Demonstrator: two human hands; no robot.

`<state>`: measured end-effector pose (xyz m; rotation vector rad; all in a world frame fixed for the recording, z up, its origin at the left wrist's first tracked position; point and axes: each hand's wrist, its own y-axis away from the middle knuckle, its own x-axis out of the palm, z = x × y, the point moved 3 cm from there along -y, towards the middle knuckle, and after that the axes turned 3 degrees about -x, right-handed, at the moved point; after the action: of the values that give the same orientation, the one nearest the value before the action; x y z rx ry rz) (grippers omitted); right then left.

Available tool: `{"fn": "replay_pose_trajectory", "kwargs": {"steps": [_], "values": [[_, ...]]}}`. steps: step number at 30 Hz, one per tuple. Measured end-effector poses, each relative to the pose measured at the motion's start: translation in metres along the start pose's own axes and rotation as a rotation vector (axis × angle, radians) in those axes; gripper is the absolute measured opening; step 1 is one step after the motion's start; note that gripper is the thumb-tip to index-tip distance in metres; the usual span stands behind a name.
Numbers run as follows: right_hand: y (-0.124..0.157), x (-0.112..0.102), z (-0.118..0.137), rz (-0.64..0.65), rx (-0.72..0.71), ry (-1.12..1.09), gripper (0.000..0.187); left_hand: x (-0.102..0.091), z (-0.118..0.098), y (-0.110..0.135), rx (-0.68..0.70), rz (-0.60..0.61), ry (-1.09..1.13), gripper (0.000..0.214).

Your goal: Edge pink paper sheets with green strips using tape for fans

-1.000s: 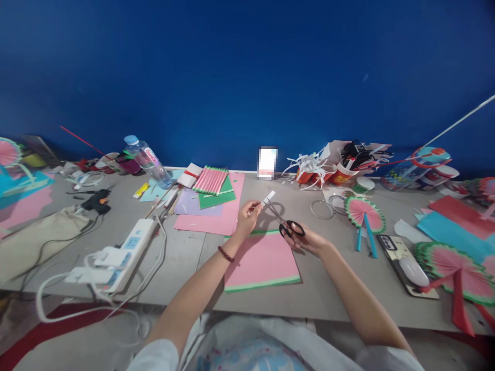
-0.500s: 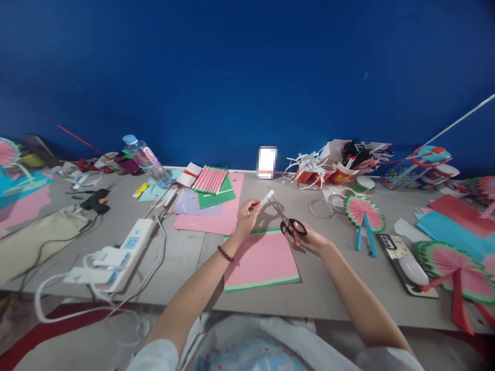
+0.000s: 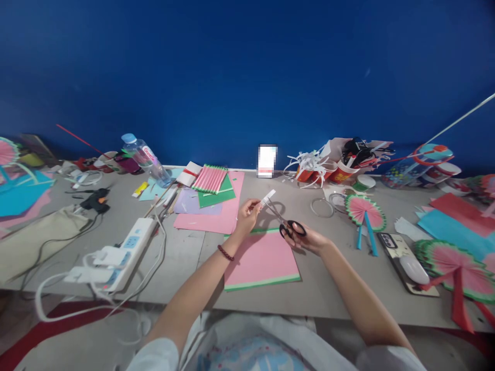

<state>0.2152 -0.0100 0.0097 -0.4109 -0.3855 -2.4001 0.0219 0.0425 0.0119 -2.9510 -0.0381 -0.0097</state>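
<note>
So I've got a white strip [image 3: 268, 197] pinched between the fingertips of my left hand [image 3: 248, 214], just about mid-frame, and my right hand [image 3: 303, 237] is wrapped around the scissors [image 3: 283, 221], fingers in the black loops, slightly right of centre. Progress-wise, I'd call it partway at best: the blades are up at the strip, but the bit poking out past my fingers looks like one piece, so I don't think that cut is done. Can't tell if they've actually bitten in, it's too small to see. The pink sheet [image 3: 265, 260] with green edges lies flat below my hands, lower middle, and a pink-and-green fan [image 3: 365, 214] at centre right already looks fully made up. As for direction, the strip's free end points to the upper right, long axis on a slant up from my fingers. The scissors go the other way, tips to the upper left, handles to the lower right, so they cross it.
</note>
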Motion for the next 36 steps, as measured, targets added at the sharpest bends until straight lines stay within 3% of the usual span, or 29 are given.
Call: {"fn": "replay_pose_trajectory", "kwargs": {"steps": [8,36], "values": [[-0.0007,-0.0008,0.0001,-0.015,-0.012,-0.05,0.046,0.001,0.0038,-0.0003,0.034,0.017,0.005,0.019],[-0.0043,-0.0061,0.0036,-0.119,-0.032,0.103,0.044,0.0023,0.0098,-0.0028,0.11,0.038,-0.007,0.02]]}}
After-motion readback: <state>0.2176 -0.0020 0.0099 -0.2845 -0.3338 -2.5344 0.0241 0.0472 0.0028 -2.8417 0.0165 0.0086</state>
